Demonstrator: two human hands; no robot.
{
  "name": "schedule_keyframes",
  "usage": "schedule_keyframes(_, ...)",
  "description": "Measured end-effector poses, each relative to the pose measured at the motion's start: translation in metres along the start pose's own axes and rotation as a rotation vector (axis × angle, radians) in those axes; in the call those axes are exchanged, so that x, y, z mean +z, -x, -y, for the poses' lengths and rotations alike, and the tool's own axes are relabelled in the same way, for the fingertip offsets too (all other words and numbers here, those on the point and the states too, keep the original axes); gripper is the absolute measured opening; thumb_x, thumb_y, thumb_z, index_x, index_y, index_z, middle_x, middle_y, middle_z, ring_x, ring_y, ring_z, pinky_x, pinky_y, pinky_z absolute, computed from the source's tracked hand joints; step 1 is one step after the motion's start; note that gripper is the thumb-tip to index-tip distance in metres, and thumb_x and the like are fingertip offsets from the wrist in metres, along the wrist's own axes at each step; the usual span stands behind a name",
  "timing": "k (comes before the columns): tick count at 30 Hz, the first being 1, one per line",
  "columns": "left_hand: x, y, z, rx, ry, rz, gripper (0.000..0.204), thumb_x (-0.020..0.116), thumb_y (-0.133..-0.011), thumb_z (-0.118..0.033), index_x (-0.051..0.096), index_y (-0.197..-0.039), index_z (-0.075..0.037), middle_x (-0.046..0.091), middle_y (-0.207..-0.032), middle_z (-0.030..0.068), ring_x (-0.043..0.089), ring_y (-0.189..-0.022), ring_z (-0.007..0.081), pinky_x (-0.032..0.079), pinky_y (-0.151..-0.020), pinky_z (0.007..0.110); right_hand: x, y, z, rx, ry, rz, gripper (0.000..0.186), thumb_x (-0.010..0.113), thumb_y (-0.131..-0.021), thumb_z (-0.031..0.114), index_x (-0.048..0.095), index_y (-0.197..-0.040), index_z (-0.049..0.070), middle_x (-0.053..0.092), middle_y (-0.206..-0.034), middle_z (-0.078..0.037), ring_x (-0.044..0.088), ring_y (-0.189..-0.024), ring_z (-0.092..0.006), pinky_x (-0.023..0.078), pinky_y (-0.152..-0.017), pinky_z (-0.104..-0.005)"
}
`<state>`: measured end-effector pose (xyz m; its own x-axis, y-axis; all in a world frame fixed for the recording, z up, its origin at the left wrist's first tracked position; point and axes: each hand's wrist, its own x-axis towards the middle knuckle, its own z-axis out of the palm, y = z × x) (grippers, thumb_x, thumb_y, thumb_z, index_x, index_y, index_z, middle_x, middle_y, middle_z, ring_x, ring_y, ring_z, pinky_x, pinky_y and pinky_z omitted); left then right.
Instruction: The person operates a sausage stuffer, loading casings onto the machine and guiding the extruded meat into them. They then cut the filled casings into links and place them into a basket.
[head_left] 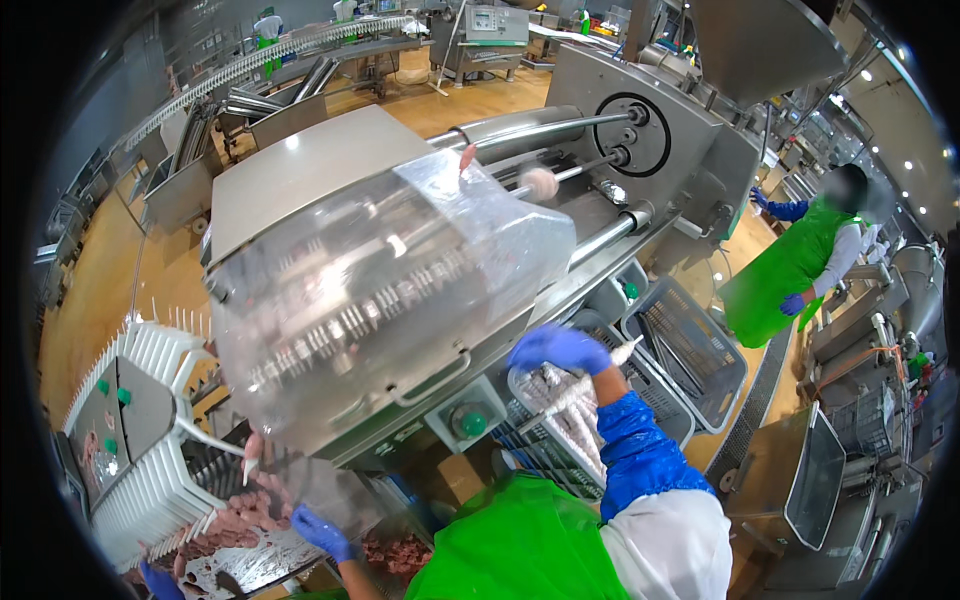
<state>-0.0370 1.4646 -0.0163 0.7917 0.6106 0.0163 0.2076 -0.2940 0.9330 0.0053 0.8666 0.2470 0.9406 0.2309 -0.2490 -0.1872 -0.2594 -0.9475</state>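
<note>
Machine housing (300,170): brushed, matt grey metal; guide rods (540,128): polished, glossy steel. Guard cover (400,280): clear, glossy plastic with glare streaks. Toothed conveyor (150,470): smooth white plastic. Baskets (700,350): grey plastic lattice. Both hands, left (322,531) and right (558,349), wear thin blue, slightly shiny gloves; apron (520,545): glossy green plastic film; oversleeve (640,450): crinkled blue plastic. Floor (90,290): smooth, ochre, semi-gloss

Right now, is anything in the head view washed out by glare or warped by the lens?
Head view: ceiling lights glare on the clear plastic guard, veiling the parts beneath; fisheye bends the steel rollers and darkens the corners; the right hand stays sharp.
</note>
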Motion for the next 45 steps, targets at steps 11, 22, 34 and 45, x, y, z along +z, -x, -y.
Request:
schedule_keyframes(11, -0.043, -0.055, -0.181, 0.51, -0.148, -0.515, 0.019, 0.043, -0.098, -0.019, 0.049, -0.094, -0.001, 0.046, -0.089, 0.0064, 0.042, -0.08, 0.0197, 0.039, -0.077, 0.032, -0.218, -0.199, -0.067, -0.37, -0.118, -0.895, 0.023, 0.051, -0.091, 0.011, 0.068, -0.1, -0.001, 0.066, -0.08, -0.007, 0.058, -0.062, -0.0139, 0.047, -0.058, -0.03)
schedule_keyframes(22, -0.008, -0.032, -0.302, 1.089, -0.599, -0.665, 0.007, 0.051, -0.088, -0.006, 0.05, -0.087, 0.001, 0.05, -0.09, 0.0117, 0.049, -0.085, 0.0274, 0.041, -0.08, 0.037, -0.224, -0.225, -0.08, -0.434, -0.241, -0.879, 0.016, 0.055, -0.09, 0.01, 0.068, -0.083, 0.003, 0.058, -0.066, -0.003, 0.051, -0.053, -0.0097, 0.04, -0.048, -0.026)
schedule_keyframes(34, 0.283, 0.037, -0.572, 1.003, 0.171, 0.731, 0.018, 0.055, -0.096, -0.011, 0.057, -0.111, 0.0, 0.059, -0.098, 0.0059, 0.054, -0.093, 0.0108, 0.045, -0.085, 0.027, -0.211, -0.163, -0.091, -0.465, -0.168, -0.967, 0.041, 0.05, -0.091, 0.006, 0.06, -0.13, 0.006, 0.068, -0.085, -0.008, 0.053, -0.061, -0.0087, 0.047, -0.058, -0.0256)
schedule_keyframes(45, 0.468, -0.01, -0.582, 0.541, 0.137, 1.107, 0.036, 0.065, -0.092, -0.034, 0.065, -0.106, 0.0, 0.065, -0.084, 0.0026, 0.061, -0.076, 0.0105, 0.051, -0.084, 0.024, -0.075, 0.113, -0.352, 0.327, -1.078, -1.461, 0.045, 0.065, -0.086, 0.041, 0.055, -0.11, 0.005, 0.059, -0.082, -0.004, 0.057, -0.07, -0.0202, 0.049, -0.067, -0.0411)
